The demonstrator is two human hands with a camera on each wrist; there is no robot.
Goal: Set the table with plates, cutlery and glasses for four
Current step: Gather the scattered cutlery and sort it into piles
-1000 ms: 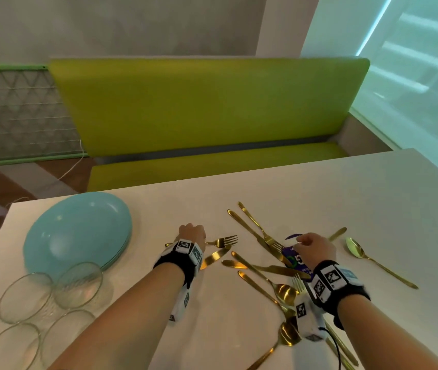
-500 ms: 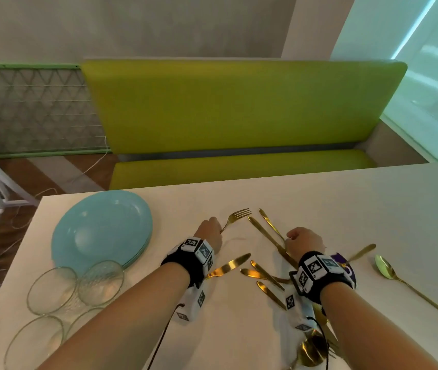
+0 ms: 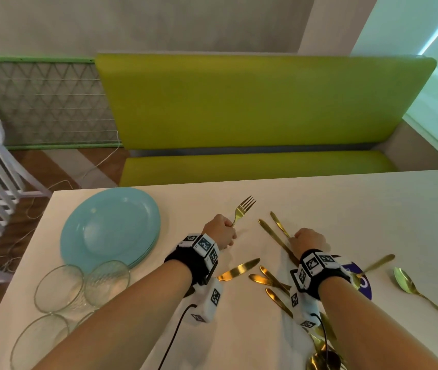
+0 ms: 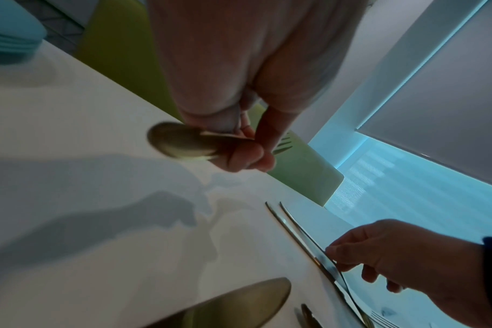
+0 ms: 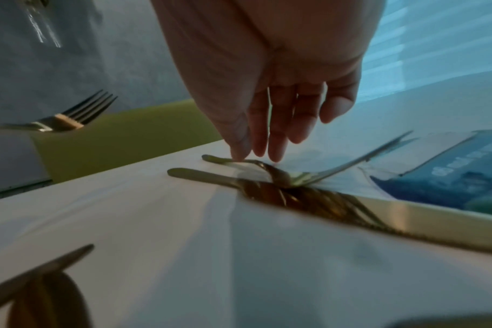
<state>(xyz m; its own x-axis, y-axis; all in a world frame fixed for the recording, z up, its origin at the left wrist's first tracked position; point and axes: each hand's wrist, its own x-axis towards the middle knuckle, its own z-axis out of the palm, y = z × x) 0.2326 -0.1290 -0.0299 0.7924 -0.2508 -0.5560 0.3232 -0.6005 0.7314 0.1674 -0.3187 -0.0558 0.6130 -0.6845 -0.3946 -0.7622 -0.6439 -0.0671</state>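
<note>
Left hand point(image 3: 219, 231) around fork point(image 3: 243, 209)

The white table point(image 3: 319, 204) bears stacked plates point(image 3: 110, 228), glasses point(image 3: 79, 288) and scattered gold cutlery point(image 3: 239, 272).

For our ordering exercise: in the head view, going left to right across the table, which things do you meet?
Glasses → stack of blue plates → left hand holding a gold fork → right hand → purple packet → lone gold spoon.
</note>
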